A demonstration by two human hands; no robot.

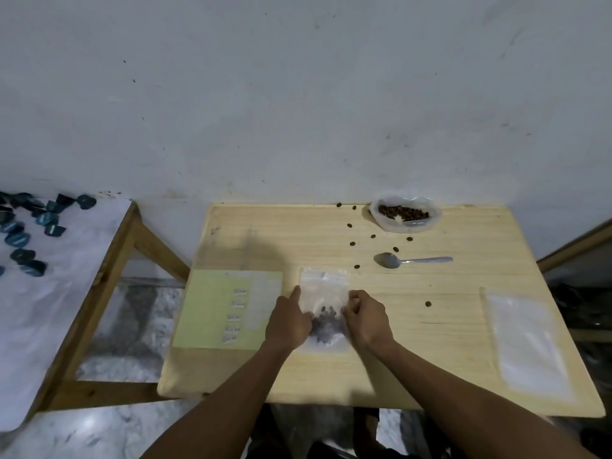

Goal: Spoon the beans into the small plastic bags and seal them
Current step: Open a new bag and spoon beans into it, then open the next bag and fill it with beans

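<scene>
Bag (324,293) with beans lower centre of frame, flat on table (430,342). Left hand (287,323) and right hand (366,318) pinch its sides. We'd shake beans down, then press zip edge to edge.

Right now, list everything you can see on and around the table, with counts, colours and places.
small clear plastic bag: one, holds dark beans, table centre, lying flat.
open white plastic bag of brown beans: one, far edge by the wall.
loose brown beans: about ten, scattered between the far edge and the spoon, one further right.
metal spoon: one, silver, lying empty, right of centre.
pale green sheet: one, table's left, with small clear items on it.
large clear plastic sheet or bag: one, table's right.
light wooden table: one.
dark blue objects: a dozen or more, white-covered side table, left.
left hand: pinches the small bag's left edge.
right hand: pinches its right edge.
</scene>
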